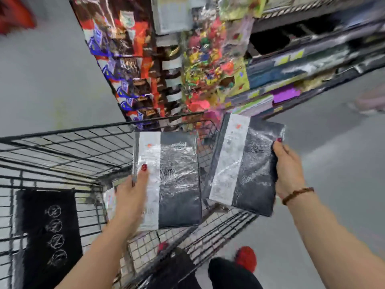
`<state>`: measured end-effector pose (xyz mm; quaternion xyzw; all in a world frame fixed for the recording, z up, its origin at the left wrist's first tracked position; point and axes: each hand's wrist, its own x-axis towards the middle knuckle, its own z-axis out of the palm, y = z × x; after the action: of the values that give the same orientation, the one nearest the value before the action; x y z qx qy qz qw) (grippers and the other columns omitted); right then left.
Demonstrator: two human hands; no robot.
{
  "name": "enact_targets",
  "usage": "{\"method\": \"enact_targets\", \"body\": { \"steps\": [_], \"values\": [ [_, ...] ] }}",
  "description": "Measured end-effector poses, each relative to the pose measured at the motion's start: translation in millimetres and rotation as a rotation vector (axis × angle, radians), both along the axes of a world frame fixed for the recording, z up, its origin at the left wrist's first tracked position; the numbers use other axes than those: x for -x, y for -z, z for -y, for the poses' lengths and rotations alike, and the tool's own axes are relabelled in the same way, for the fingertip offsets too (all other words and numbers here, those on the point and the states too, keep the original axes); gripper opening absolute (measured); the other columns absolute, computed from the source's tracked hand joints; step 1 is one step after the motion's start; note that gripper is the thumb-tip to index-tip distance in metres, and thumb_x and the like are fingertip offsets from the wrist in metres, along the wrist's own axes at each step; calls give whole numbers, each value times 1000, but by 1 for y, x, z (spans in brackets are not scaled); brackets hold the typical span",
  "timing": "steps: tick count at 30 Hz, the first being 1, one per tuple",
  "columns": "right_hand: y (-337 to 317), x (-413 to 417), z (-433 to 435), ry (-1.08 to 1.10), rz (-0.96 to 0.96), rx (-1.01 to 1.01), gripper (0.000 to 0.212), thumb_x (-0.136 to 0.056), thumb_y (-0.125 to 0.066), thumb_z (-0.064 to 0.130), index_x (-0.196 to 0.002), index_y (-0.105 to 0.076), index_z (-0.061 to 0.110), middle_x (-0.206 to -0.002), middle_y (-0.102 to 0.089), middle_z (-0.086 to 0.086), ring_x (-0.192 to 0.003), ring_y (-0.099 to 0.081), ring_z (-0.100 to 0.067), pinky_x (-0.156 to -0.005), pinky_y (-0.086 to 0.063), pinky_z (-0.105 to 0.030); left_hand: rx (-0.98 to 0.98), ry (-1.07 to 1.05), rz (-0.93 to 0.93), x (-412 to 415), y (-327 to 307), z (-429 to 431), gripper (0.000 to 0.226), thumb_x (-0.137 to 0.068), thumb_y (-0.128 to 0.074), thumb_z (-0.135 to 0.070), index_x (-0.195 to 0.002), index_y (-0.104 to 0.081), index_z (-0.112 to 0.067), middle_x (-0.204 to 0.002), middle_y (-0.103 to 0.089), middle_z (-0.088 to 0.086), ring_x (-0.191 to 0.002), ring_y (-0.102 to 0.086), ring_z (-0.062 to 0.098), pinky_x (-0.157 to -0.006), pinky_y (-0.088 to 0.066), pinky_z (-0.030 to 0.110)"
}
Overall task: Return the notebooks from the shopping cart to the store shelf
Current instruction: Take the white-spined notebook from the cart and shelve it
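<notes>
Head view, blurred: at lower centre the left hand (131, 197) has its fingers clamped on the left edge of one wrapped notebook (168, 180) above the cart (62, 147). Centre right, the right hand (288, 170) grips a second notebook (243, 165) beside the cart. Shelf (291, 65) stands at upper right.
</notes>
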<state>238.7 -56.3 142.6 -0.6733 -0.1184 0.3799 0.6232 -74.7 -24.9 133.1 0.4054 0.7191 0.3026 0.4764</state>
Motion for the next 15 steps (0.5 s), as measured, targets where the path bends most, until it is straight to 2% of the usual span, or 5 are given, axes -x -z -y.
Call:
{"method": "enact_targets", "body": {
  "steps": [1, 3, 5, 8, 15],
  "values": [
    [-8, -16, 6, 0, 2, -1, 18, -96, -52, 25, -81, -61, 18, -56, -67, 10, -51, -62, -5, -47, -50, -18, -15, 20, -6, -19, -5, 1, 86, -84, -43, -69, -134, -40, 0, -87, -61, 19, -67, -56, 22, -65, -53, 39],
    [-16, -53, 22, -1, -17, -6, 17, -95, -53, 25, -84, -63, 17, -59, -69, 8, -53, -64, -8, -50, -54, -23, -38, 86, -44, -60, -18, 6, 82, -85, -39, -69, -130, -46, 0, -111, -60, 17, -91, -58, 22, -92, -47, 36],
    [-24, -94, 41, -10, -26, -30, 16, -95, -53, 24, -87, -64, 16, -64, -71, 7, -58, -66, -9, -56, -55, -25, -74, 122, -82, -107, -29, 12, 59, -91, -40, -58, -104, -53, -1, -90, -56, 6, -83, -53, 16, -78, -42, 17],
    [-35, -156, 70, 1, -37, -31, 15, -94, -53, 21, -89, -66, 14, -68, -71, 4, -61, -67, -12, -58, -56, -24, -67, 156, -67, -177, -40, 25, 44, -94, -43, -51, -85, -51, -9, -69, -44, 2, -63, -42, 19, -53, -33, 28],
    [-52, -277, 120, 98, -60, -34, 33, -90, -59, 32, -97, -65, 0, -87, -55, -19, -79, -50, -30, -75, -42, -44, -102, 246, 74, -297, -42, 43, 38, -92, -46, -52, -84, -57, -17, -69, -47, 4, -64, -42, 19, -59, -34, 30]
  ]
}}
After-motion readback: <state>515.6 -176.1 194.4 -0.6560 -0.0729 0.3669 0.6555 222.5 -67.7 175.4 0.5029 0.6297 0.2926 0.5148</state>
